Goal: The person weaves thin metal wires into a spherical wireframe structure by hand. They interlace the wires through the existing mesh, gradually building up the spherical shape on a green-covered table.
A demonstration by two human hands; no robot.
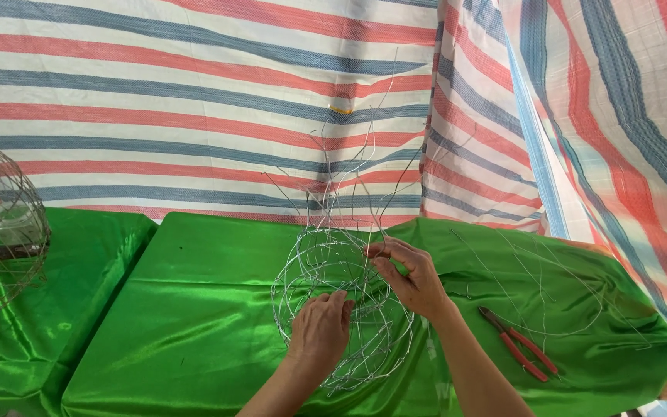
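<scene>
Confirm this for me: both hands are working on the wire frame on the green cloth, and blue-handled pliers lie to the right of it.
Not quite. The head view shows the pliers have red handles, not blue. The rest holds: the left hand and right hand are on the wire frame on the green cloth, pliers to its right.

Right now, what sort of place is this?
Probably a makeshift craft stall or workshop: both hands work a wire frame on a green cloth table, pliers nearby, striped tarpaulin behind.

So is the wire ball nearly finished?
Partly. The round wire frame already has woven rings, but long loose ends stick up. The left hand and right hand grip its wires. Spare wires and red pliers lie unused.
</scene>
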